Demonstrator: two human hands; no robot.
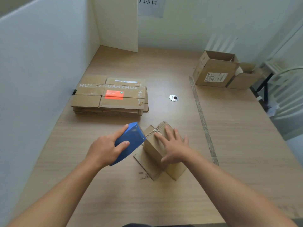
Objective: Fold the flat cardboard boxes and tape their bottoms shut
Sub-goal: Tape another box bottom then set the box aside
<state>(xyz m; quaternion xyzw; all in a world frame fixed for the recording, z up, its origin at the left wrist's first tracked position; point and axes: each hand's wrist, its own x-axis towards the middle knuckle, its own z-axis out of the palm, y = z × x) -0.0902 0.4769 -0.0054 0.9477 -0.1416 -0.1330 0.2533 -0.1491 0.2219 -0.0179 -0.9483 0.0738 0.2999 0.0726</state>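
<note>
The left hand (105, 148) grips a blue tape dispenser (129, 141) against the small box (157, 148) near the table's front edge, while the right hand (173, 145) presses flat on its top. Behind, a stack of flat boxes (109, 95) reads "HUANZHUA" beside an orange label (114, 94); two folded boxes (218, 71) stand far right.

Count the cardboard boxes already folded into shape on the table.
3. The front box under the right hand; a large open box at far right; a smaller box beside it. Flat stack excluded; others may hide behind.

Wooden table (164, 202) with flat cardboard stack (111, 95), open boxes (216, 71), upturned box (153, 149).
</note>
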